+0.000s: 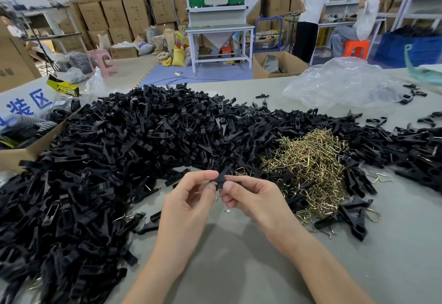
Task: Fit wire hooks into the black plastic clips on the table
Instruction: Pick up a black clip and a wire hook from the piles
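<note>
Both my hands meet above the grey table [239, 268], pinching one black plastic clip [221, 177] between them. My left hand [189, 198] holds its left end with thumb and forefinger. My right hand [253, 196] pinches the right end, and a short bit of wire hook [219, 192] sticks out below the clip between my fingers. A big heap of black clips [124, 150] spreads over the left and middle of the table. To the right of my hands lies a pile of brass-coloured wire hooks [311, 162].
An open cardboard box [28, 150] stands at the left edge. Crumpled clear plastic bag [339, 84] lies at the back right. Several clips with hooks fitted [351, 220] lie right of the hook pile. Two people [311, 17] work at benches far behind.
</note>
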